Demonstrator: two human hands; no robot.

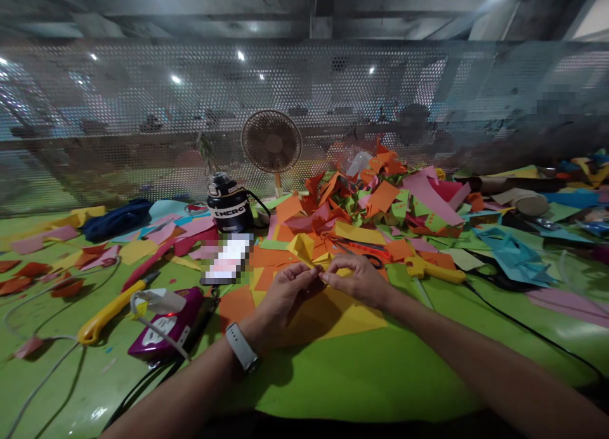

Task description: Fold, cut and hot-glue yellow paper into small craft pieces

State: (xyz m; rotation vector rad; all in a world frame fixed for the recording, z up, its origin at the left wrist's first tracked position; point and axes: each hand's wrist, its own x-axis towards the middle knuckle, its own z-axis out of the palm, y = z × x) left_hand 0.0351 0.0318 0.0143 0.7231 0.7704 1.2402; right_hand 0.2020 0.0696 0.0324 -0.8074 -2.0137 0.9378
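A folded yellow paper piece (pixel 303 247) is pinched between my two hands over the middle of the table. My left hand (pixel 290 288), with a pale watch band on its wrist, closes its thumb and fingers on the lower left of the piece. Opposite it, my right hand (pixel 358 279) has curled fingers on the right side, its thumb tip close to the left hand's fingertips. Beneath both hands lie a yellow sheet (pixel 352 315) and an orange sheet (pixel 236 306). Scissors (pixel 373 260) rest just behind my right hand.
A yellow glue gun (pixel 440 271) trails its cord rightward. At left lie a purple power bank (pixel 174 325), a yellow-handled tool (pixel 107 315) and a phone (pixel 228 259). Behind stand a dark bottle (pixel 229 210), a fan (pixel 271 142) and a heap of coloured paper (pixel 380 198) before a mesh screen.
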